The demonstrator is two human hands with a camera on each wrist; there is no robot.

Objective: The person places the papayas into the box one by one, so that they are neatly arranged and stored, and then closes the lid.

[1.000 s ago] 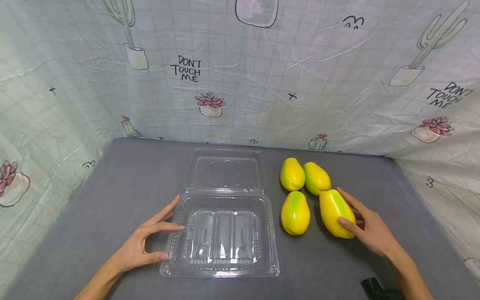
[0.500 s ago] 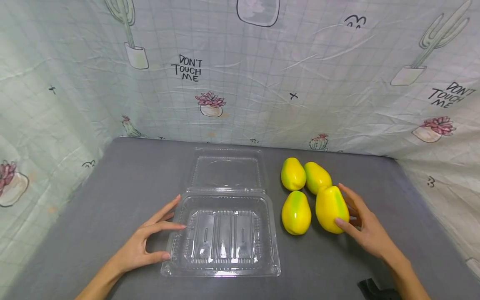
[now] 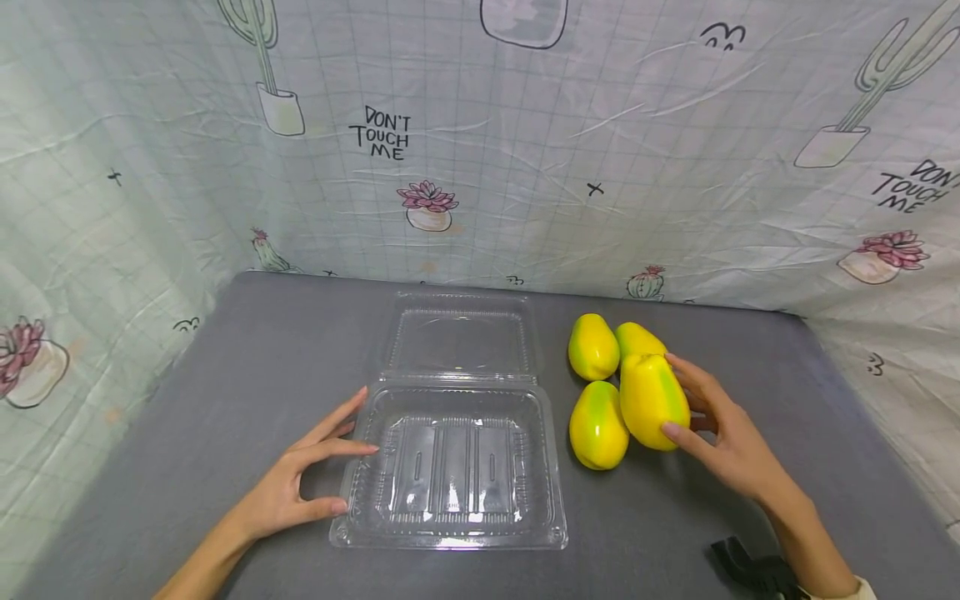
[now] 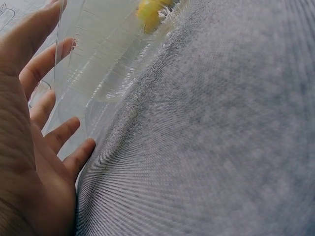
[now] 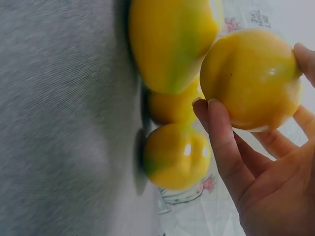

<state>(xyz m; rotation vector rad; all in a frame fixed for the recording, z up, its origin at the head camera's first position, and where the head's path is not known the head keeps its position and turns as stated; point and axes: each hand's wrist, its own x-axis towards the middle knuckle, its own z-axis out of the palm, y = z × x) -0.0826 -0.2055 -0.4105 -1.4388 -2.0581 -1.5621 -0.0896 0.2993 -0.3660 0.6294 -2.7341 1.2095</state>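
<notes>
The person's right hand (image 3: 731, 442) grasps one yellow-green fruit (image 3: 654, 404), thumb low on the near side and fingers round behind; I'd guess that spread hold suits something so smooth and rounded. The held fruit looks raised off the grey table (image 3: 300, 350), right of the clear plastic box (image 3: 453, 467), though whether it brushes its neighbours I cannot tell. The left hand (image 3: 281, 483) is at the box's left rim, fingers spread and clasping nothing, probably to keep so light a thing from sliding. The lid (image 3: 461, 342) lies folded back on the far side, presumably so the base can be reached from above. I count four fruits: the held one, plus a front fruit (image 3: 598, 425), a back left fruit (image 3: 593, 346) and a partly hidden back right fruit (image 3: 636, 336), bunched perhaps for easy reach. There is one box, with one lid.
</notes>
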